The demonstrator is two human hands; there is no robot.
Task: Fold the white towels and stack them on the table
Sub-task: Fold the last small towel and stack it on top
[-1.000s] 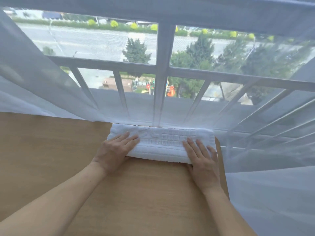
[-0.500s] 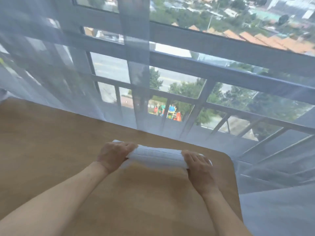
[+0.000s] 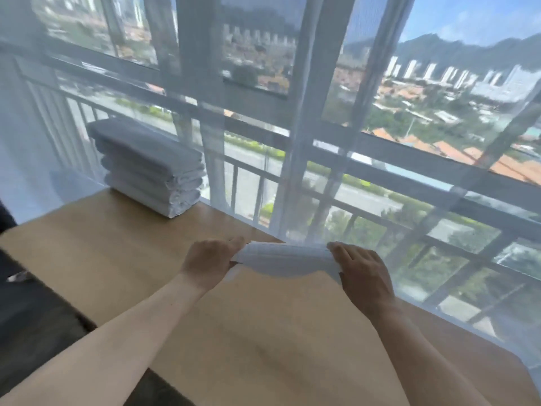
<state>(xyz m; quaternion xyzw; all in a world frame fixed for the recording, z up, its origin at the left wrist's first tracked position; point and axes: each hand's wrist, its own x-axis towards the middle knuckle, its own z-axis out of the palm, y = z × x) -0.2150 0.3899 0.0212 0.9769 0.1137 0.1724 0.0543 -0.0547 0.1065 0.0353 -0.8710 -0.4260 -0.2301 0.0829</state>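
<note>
A folded white towel [image 3: 285, 259] hangs just above the wooden table [image 3: 123, 259], held by its two ends. My left hand [image 3: 209, 262] grips the left end and my right hand [image 3: 361, 271] grips the right end. The towel sags a little in the middle. A stack of several folded white towels [image 3: 149, 168] stands at the table's far left corner, against the curtain.
A sheer white curtain [image 3: 322, 142] hangs along the table's far edge, in front of a window with a railing. A dark floor area [image 3: 32, 317] lies to the left of the table.
Both hands have gone from pressing flat on the towel to gripping its ends and lifting it off the table. The view has swung left and up, bringing the stack into sight.
</note>
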